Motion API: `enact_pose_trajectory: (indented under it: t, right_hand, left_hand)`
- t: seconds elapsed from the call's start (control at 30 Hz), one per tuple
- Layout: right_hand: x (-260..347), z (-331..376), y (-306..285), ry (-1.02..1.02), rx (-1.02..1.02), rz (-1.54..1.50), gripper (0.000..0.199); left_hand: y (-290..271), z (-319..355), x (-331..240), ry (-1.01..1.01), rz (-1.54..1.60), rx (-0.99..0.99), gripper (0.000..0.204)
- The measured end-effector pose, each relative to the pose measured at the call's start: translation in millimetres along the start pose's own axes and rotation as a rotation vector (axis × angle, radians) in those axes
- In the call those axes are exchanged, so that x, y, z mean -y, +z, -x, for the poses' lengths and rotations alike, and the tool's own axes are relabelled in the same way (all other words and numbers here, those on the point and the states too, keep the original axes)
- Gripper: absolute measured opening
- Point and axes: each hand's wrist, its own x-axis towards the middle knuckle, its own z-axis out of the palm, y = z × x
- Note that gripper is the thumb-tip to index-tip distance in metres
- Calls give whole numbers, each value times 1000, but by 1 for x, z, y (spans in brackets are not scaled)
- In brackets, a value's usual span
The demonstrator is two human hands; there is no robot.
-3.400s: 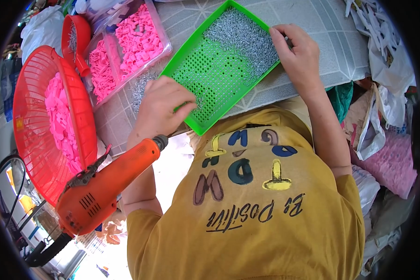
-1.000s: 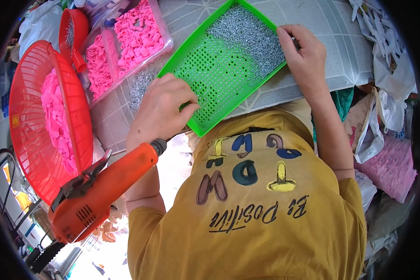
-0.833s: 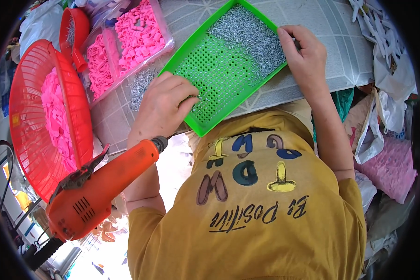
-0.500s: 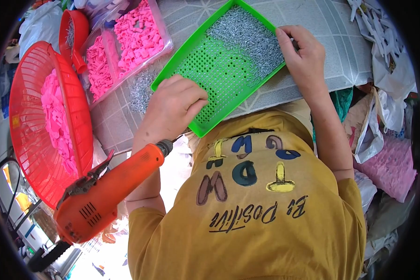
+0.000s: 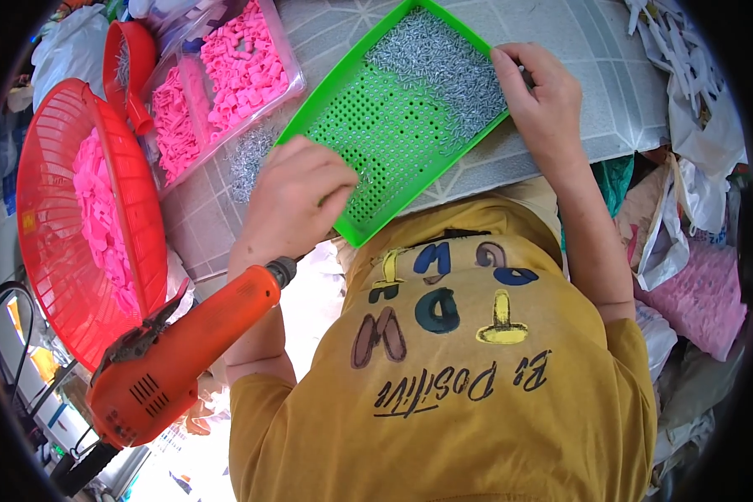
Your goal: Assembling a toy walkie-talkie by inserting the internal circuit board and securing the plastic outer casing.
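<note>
A green perforated tray (image 5: 376, 230) lies tilted across the table's near edge, with many small silver screws (image 5: 443, 67) heaped in its far right part and some in its holes. My right hand (image 5: 544, 100) grips the tray's right rim, thumb over the edge. Over the left rim is my left hand (image 5: 301, 188), its fingers curled in; whatever they pinch, if anything, is hidden. An orange power drill (image 5: 184, 356) hangs beside my left forearm, its chuck close to the wrist, with neither hand on it.
More loose screws (image 5: 249, 163) lie left of the tray. A clear divided box (image 5: 289, 50) holds pink plastic pieces. A red basket (image 5: 142, 201) with more pink pieces and a red scoop (image 5: 142, 63) stand at left. White plastic bags and scraps (image 5: 694, 151) fill the right side.
My left hand has shifted slightly left. The drill has swung a little left and down. My right hand keeps its hold, and the tray has moved only slightly.
</note>
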Motion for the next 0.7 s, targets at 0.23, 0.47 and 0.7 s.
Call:
enact_pose_trajectory:
  t: [0.23, 0.47, 0.7]
  right_hand:
    - [0, 4, -4, 11, 17, 10, 11]
    - [-4, 4, 1, -11, -37, -38, 12]
    - [-11, -6, -1, -9, -30, -72, 19]
  left_hand:
    - [-1, 0, -4, -13, 13, 60, 13]
    - [2, 3, 1, -46, -22, 42, 7]
    - [5, 9, 23, -104, 121, -160, 14]
